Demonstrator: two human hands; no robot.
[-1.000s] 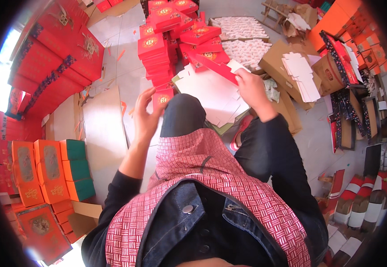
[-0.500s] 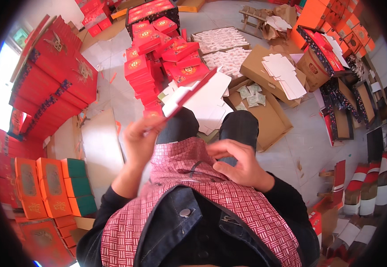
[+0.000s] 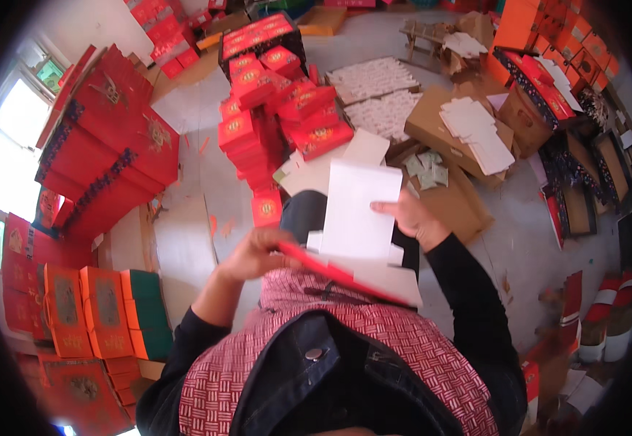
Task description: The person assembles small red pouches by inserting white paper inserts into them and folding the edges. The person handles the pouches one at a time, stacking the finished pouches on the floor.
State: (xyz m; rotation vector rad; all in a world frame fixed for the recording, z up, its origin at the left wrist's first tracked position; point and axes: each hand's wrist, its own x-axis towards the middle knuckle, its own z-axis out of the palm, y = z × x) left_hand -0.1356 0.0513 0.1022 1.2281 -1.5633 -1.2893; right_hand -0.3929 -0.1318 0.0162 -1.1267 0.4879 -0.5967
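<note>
Over apron | creased, tabbed card | pinched: left hand, right hand

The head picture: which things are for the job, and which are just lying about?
Seem part of the job:
white-and-red card
left hand, at its red edge
right hand, on its white panel
white card sheets, probably

Seem just lying about:
orange boxes, lower left
tall red boxes, left
</note>
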